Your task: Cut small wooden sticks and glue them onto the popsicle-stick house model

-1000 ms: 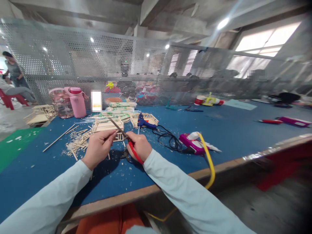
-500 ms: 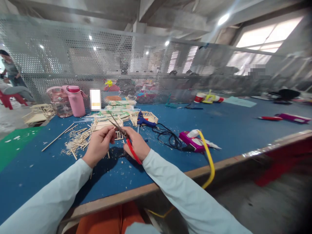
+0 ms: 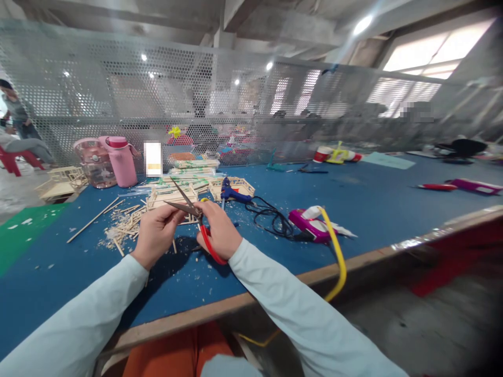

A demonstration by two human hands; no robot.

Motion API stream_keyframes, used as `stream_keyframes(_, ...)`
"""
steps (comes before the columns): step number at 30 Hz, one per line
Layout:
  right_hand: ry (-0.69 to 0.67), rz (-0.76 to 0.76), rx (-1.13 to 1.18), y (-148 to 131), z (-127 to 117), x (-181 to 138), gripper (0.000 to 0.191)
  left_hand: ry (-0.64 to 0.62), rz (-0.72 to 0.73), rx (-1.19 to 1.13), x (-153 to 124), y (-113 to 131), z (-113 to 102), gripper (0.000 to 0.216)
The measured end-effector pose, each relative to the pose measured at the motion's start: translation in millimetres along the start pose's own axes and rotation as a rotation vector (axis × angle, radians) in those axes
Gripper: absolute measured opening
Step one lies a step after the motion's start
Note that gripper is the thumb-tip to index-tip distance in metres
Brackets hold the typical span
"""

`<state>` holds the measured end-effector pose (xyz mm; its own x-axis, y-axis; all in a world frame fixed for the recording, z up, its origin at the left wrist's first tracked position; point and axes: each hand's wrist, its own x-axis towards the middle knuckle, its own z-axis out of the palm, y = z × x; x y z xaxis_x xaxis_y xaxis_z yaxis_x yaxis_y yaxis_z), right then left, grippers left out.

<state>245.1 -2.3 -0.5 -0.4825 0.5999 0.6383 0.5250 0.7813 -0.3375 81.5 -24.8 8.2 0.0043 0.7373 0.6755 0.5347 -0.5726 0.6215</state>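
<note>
Left hand point(image 3: 157, 230): one, with the fingers curled in close to the blades. I can't tell if they pinch a bit of stick.
Right hand point(image 3: 220, 230): one, with the fingers wrapped round the red handles.
Scissors point(image 3: 206, 241): one pair, up above the table point(image 3: 365, 209), blades apart and pointing far and left. They look hard and stiff, easy to lift. The red loops seem the best place to hold, away from the sharp blades.
Stick pile point(image 3: 128, 225): one messy heap, left of the left hand, too many sticks to count. They look light and stiff, and may snap, so pinch one near its middle.
Purple tool point(image 3: 310, 225): one, to the right, with one yellow cord point(image 3: 341, 262) hanging over the near edge.
Wood frames: three. The middle frame point(image 3: 157, 198) is past the hands, the right frame point(image 3: 247, 184) is behind one blue glue gun point(image 3: 236, 196), and the left frame point(image 3: 65, 180) is by the jug. All look light and easy to break.
Drinks: one clear jug point(image 3: 100, 170) and one pink bottle point(image 3: 121, 165), far left.
Screen point(image 3: 157, 99): full of holes, behind it all.
</note>
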Motion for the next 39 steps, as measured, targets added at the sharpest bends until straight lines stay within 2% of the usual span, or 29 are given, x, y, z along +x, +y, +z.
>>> stream_keyframes(9,-0.013,-0.012,-0.047,-2.3,-1.5,-0.8,0.055,-0.009,-0.020,-0.030,1.2,0.9,-0.2,0.023)
stream_keyframes(19,0.024,-0.035,-0.023,-2.4,-1.9,-0.7,0.039,-0.033,0.076,-0.040,2.1,-6.3,-1.5,0.020)
stream_keyframes(23,0.031,-0.025,-0.042,-0.9,-2.2,-1.1,0.039,-0.039,0.096,0.007,2.4,-3.5,-2.6,0.020)
stream_keyframes(28,0.004,0.059,-0.065,-2.2,-4.1,-4.1,0.026,-0.061,0.076,0.074,3.7,-3.6,-3.7,0.021)
stream_keyframes(32,0.017,0.109,0.055,-7.7,-2.0,-3.9,0.017,-0.057,0.000,-0.012,4.5,-3.1,-1.1,0.024)
stream_keyframes(36,0.069,0.163,0.186,-9.0,2.6,0.2,0.021,-0.015,-0.090,-0.108,3.6,-3.7,2.9,0.027)
stream_keyframes(39,0.041,0.201,0.200,-6.5,4.7,1.3,0.025,0.062,-0.130,-0.136,2.8,-3.4,5.1,0.025)
